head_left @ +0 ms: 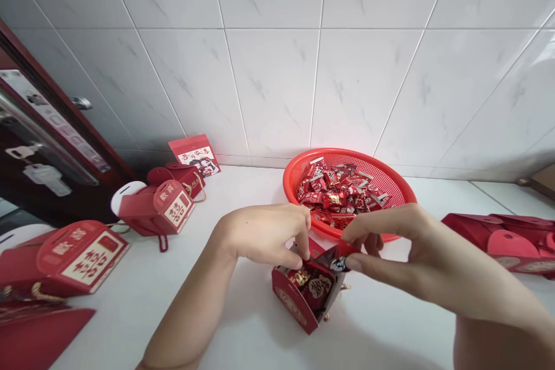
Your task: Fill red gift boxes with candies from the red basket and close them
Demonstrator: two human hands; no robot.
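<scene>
A small red gift box [297, 303] stands open on the white counter, with wrapped candies [319, 286] inside it. My left hand [271, 237] reaches over the box's left side, thumb and fingers closed inside the opening. Whatever they pinch is hidden. At the box's right edge my right hand [390, 237] grips a wrapped candy [339, 260] in red and dark foil between thumb and fingers. Behind both hands sits a red plastic basket [401, 188] holding many red wrapped candies [333, 199].
Red gift boxes [151, 211] with rope handles stand along the left, and a red card [197, 153] leans near the wall. More red boxes [485, 234] lie at the right. A tiled wall [273, 81] rises behind; a dark door [65, 156] with keys is at left.
</scene>
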